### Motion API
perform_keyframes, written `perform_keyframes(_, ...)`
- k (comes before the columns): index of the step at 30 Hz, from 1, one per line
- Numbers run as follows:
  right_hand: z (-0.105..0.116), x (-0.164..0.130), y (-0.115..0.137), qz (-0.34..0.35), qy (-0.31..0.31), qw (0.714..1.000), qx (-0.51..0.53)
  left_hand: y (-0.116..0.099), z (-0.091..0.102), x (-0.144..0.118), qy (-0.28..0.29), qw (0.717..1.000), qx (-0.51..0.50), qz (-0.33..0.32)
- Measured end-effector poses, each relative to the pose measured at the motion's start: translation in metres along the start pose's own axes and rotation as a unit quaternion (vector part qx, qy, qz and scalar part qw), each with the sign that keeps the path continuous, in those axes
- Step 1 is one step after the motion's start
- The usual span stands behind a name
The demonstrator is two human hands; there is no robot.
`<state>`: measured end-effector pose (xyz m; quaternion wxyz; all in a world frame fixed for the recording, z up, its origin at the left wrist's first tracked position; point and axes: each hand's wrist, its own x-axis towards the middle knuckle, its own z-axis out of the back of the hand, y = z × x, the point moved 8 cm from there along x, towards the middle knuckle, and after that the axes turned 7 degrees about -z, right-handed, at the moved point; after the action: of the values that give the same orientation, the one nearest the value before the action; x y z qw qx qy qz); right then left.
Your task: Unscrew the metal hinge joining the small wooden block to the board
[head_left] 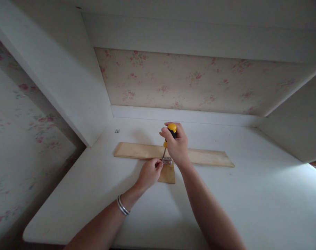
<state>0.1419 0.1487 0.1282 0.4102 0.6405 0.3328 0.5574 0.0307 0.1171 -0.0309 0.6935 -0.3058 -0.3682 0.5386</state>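
Observation:
My right hand [176, 144] grips a yellow and black screwdriver [170, 131], held nearly upright with its tip down on a small metal hinge [167, 160]. The hinge lies where a long pale wooden board [137, 151] meets a short wooden piece [167, 173] below it. My left hand [149, 172] pinches at the hinge's left edge, fingertips touching it beside the screwdriver tip. A silver bangle sits on my left wrist.
The boards lie on a white desk surface [225, 194] inside an alcove. White side panels [69, 86] rise left and right, floral wallpaper [189, 81] covers the back, a white shelf hangs overhead. A small dark label [117, 131] is stuck at the desk's back left.

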Motion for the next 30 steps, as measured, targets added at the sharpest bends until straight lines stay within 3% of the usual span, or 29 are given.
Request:
perform_keyframes(3, 0.0, 0.001, -0.003, -0.008, 0.013, 0.999, -0.028, 0.001, 0.0, 0.0, -0.002, 1.0, -0.001, -0.003)
perform_keyframes(7, -0.007, 0.001, -0.012, -0.064, 0.057, 0.994, 0.072, 0.002, -0.001, 0.001, -0.001, 1.0, -0.002, 0.001)
perform_keyframes(13, -0.007, 0.002, -0.008, -0.042, 0.064, 0.985, 0.152, -0.001, 0.0, 0.001, 0.005, 1.0, 0.005, -0.001)
perform_keyframes(16, -0.003, 0.003, -0.011, -0.04, 0.039, 0.994, 0.095, -0.002, 0.0, 0.0, 0.006, 1.0, 0.012, 0.002)
perform_keyframes(21, 0.008, 0.009, -0.008, -0.008, -0.016, 0.996, -0.091, -0.001, 0.0, 0.0, 0.007, 1.0, 0.011, 0.007)
perform_keyframes(27, 0.014, 0.013, -0.002, -0.027, 0.071, 0.99, -0.119, 0.002, -0.001, 0.001, 0.006, 1.0, 0.008, 0.018)
perform_keyframes(30, 0.014, 0.013, 0.015, -0.023, 0.1, 0.966, -0.239, 0.001, 0.0, 0.001, 0.009, 1.0, 0.013, 0.017)
